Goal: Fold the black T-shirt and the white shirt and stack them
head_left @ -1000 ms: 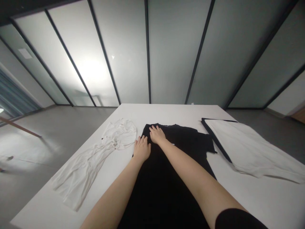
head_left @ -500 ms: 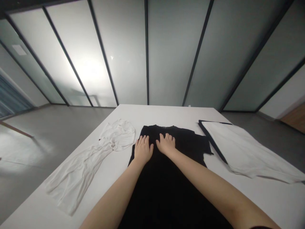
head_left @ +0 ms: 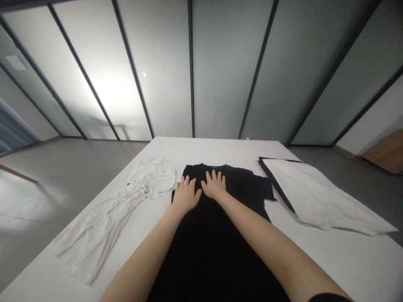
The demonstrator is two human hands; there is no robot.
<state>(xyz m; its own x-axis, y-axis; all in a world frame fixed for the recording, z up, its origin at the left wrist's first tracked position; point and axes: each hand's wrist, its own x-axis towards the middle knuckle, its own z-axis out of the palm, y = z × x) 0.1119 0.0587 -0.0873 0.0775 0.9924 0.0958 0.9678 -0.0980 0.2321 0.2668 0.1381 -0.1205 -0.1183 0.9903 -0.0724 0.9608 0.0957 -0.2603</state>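
A black T-shirt (head_left: 242,184) lies spread on the white table in front of me, its neckline at the far side and a short sleeve out to the right. Its near part merges with my own black clothing, so I cannot tell where it ends. My left hand (head_left: 186,193) rests flat on the shirt's left side, fingers spread. Close beside it, my right hand (head_left: 214,184) lies palm down on the upper chest area, fingers also apart. Neither hand grips the cloth.
To the left, a crumpled, twisted white garment (head_left: 107,222) stretches along the table (head_left: 217,147). At the right lies a flat white garment (head_left: 315,195) over a dark one (head_left: 273,180). Frosted glass panels (head_left: 217,75) stand beyond the table's far edge.
My right hand has slid slightly farther up the shirt, its fingers now more spread. The left hand stays on the left side. The whole view has shifted a little.
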